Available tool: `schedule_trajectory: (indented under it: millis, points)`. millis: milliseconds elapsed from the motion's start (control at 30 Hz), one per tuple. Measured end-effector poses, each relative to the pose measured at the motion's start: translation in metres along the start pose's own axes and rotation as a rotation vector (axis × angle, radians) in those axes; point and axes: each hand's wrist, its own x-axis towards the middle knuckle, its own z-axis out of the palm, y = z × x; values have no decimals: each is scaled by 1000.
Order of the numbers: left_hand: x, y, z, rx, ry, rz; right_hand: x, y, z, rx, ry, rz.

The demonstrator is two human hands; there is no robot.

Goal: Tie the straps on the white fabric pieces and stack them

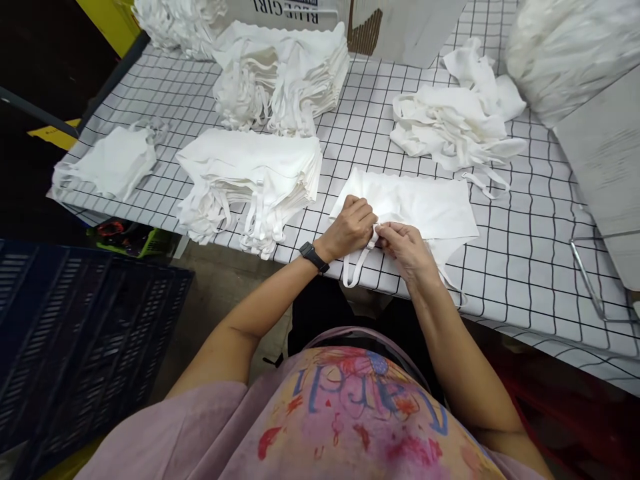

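A white strappy top (425,200) lies flat at the table's front edge, its straps toward me. My left hand (354,223), with a black watch on the wrist, is closed on one white strap (356,270) of this top. Fingers of my right hand (404,245) pinch the same strap close beside the left fingertips. A loop of the strap hangs down below the hands. The other strap (453,287) droops over the edge to the right of my right wrist. What exactly sits between the fingertips is too small to make out.
Stacked white tops (260,157) lie left of my hands, with a taller stack (300,53) behind. A loose heap of white garments (455,117) is at the back right. A cardboard box (400,27) stands at the back. Blue crates (75,333) are at lower left.
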Motion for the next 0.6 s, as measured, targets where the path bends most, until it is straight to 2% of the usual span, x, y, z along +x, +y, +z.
schedule_trajectory:
  millis: [100,200,233,300,367,433,500,600]
  points:
    - [-1,3,-7,42,-47,8,-14,0,-1,-261,7,-124]
    - [-4,7,-25,10,-145,-79,-32,-10,-22,-561,12,-257]
    - [-5,7,-32,-21,-167,-128,-36,-15,-34,-612,61,-291]
    - [-7,4,-44,-95,-172,-221,-33,-25,-62,-669,261,-357]
    - [-4,-2,-51,-130,-125,-297,-16,-33,-90,-726,507,-410]
    - [2,-10,-50,-96,-61,-356,11,-35,-114,-802,655,-420]
    - [10,-17,-43,-17,-47,-400,39,-33,-130,-891,650,-408]
    - [17,-25,-34,125,-158,-448,66,-25,-145,-1004,618,-440]
